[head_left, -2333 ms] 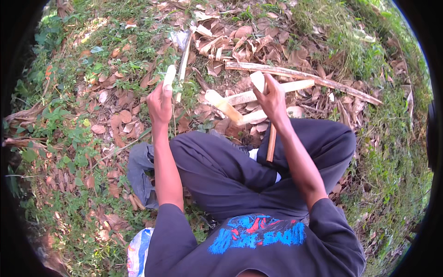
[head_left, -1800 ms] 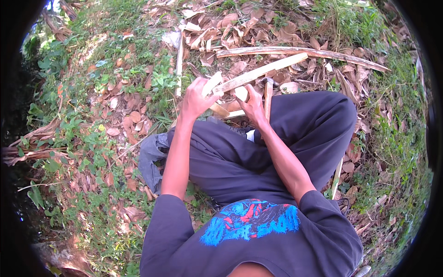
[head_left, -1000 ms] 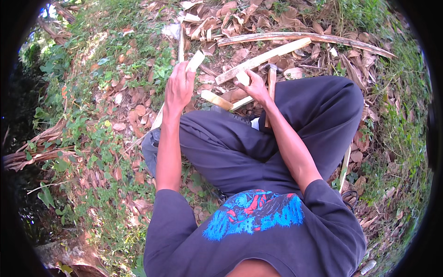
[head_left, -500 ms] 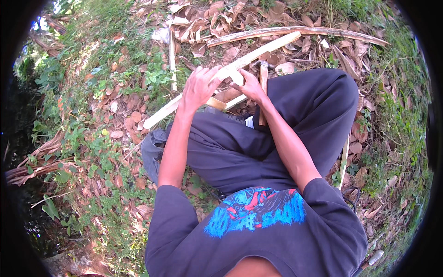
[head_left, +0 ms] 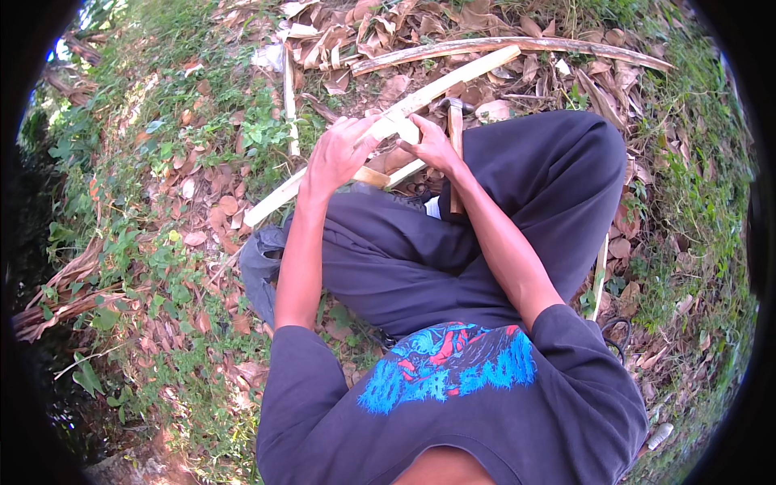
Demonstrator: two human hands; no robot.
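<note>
A long pale wooden strip slants across the front of my lap, its near end at the left and its far end at the upper right. My left hand is closed round the strip near its middle. Just to the right, my right hand pinches a short pale wood piece against the strip's side. How the two pieces meet is partly hidden by my fingers. A hammer lies against my folded leg beside the right hand, head away from me. Below the left hand shows a tan wooden handle.
A curved, bark-edged stick lies beyond the strip on dry leaves. Another thin pale strip stands out at the left, and one more by my right knee. Dark cloth lies beside my left leg. Grass and leaf litter surround me.
The view has shifted slightly, so the scene sits a little further left and up. Both hands keep their hold, with almost no movement between them.
</note>
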